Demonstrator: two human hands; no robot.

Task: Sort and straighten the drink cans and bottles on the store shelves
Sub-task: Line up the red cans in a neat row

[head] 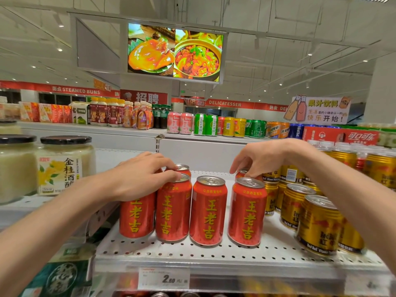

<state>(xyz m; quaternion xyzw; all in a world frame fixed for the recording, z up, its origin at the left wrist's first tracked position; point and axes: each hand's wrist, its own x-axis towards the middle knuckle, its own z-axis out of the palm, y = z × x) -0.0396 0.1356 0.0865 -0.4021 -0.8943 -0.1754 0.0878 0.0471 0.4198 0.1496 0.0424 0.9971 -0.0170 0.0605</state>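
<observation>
Several red herbal-tea cans with yellow characters stand upright in a front row on the white perforated shelf [214,252]. My left hand [141,176] lies over the top of the leftmost red can [137,217], its fingertips on the lid of the second can [173,211]. Another red can [184,169] stands behind these. My right hand [261,159] pinches the top of a back-row red can [243,173], just behind the rightmost front can [247,213]. The third front can [209,211] stands free between my hands.
Gold energy-drink cans [317,226] crowd the shelf to the right, under my right forearm. Two glass jars of white rice drink [64,166] stand on the left shelf. A price tag [164,278] hangs on the shelf's front edge. More cans and bottles [205,125] line a far shelf.
</observation>
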